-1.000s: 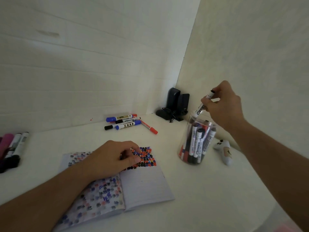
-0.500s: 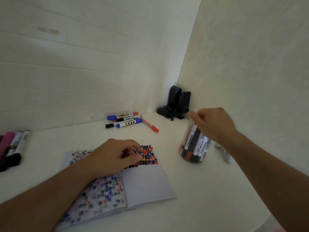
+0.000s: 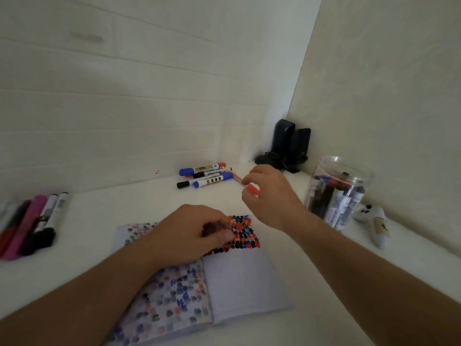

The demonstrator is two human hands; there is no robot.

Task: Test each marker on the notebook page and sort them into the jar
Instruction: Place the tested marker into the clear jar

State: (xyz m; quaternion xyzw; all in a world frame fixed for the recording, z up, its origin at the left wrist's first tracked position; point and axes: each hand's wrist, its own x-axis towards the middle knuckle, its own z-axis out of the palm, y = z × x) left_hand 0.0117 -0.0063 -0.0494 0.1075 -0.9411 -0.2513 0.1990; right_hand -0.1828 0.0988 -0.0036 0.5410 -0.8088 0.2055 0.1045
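An open notebook (image 3: 239, 283) lies on the white desk, its pages dotted with red, blue and black test marks. My left hand (image 3: 189, 236) presses down on it with fingers curled. My right hand (image 3: 272, 196) hovers at the back of the desk, thumb and forefinger apart on either side of the red end of a thin red marker (image 3: 252, 189) that lies on the surface. To its left lie several blue- and black-capped markers (image 3: 204, 176). On the right stands a clear plastic jar (image 3: 345, 168), open on top and holding several markers.
More markers (image 3: 30, 221), pink, black and white, lie at the left edge. Two black speakers (image 3: 290, 146) stand in the corner where the walls meet. A small white controller-like object (image 3: 374, 221) lies right of the jar, close to the right wall.
My right hand dropped a marker into the jar, left the jar and moved left to the thin red marker. My left hand stayed on the notebook.
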